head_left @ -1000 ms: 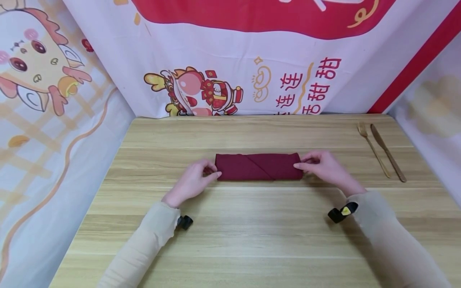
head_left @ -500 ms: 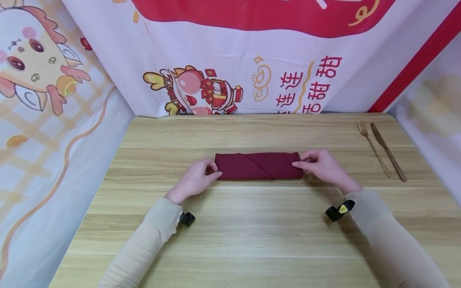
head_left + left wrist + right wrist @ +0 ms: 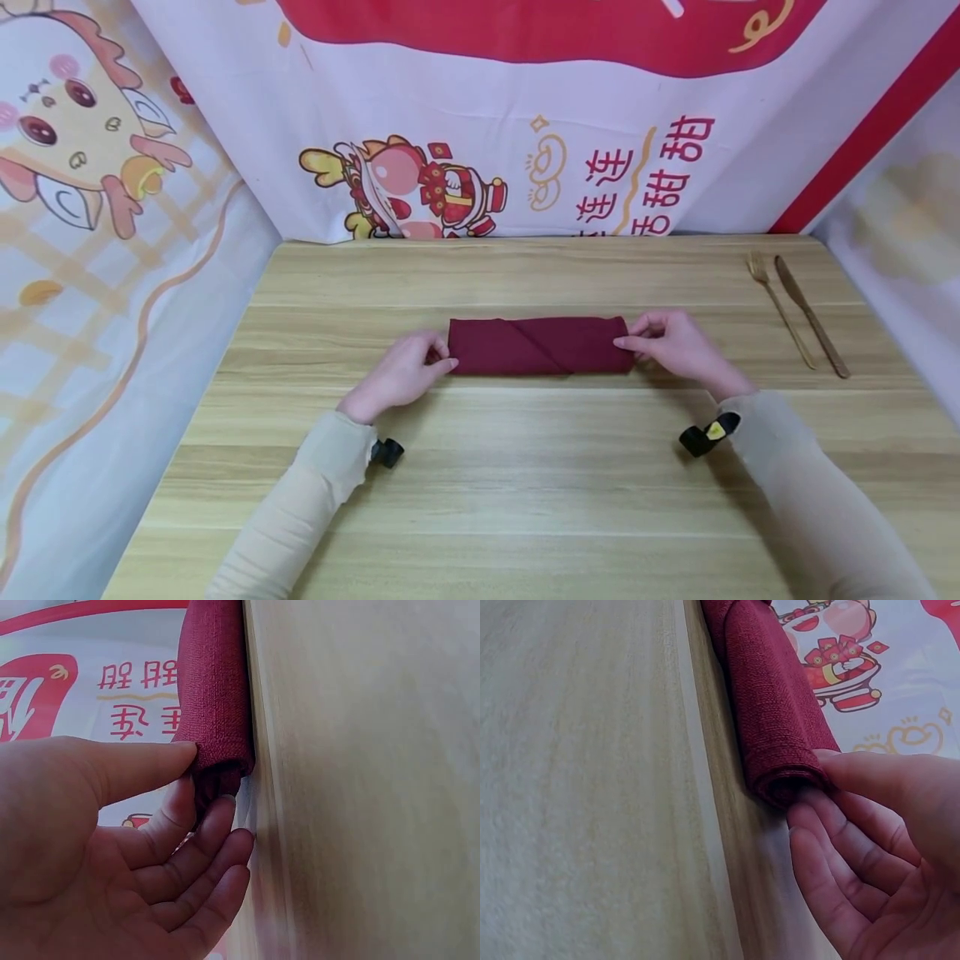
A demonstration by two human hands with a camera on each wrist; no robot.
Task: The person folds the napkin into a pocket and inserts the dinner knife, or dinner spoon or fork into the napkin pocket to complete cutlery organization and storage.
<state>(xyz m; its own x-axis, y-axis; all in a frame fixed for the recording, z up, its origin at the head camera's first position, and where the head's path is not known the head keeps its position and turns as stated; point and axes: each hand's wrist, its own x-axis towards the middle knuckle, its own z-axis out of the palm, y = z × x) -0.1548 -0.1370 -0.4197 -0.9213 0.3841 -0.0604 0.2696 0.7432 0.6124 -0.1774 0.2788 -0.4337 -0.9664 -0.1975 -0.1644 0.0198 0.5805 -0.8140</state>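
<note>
A dark red cloth napkin, folded into a long flat bundle with a diagonal fold line across its top, lies on the wooden table. My left hand pinches its left end, thumb on the top edge and fingertips at the end face, as the left wrist view shows. At the opposite end, my right hand pinches the cloth between thumb and fingers. Rolled layers of the napkin show at that end in the right wrist view. The napkin's underside is hidden.
A gold fork and a gold knife lie side by side at the table's right. The wooden table ends at a printed white and red cloth behind it. More printed cloth hangs at both sides.
Almost nothing differs. Both hands stay at the napkin's two ends, and the napkin keeps its place and shape; the head view shifts very slightly.
</note>
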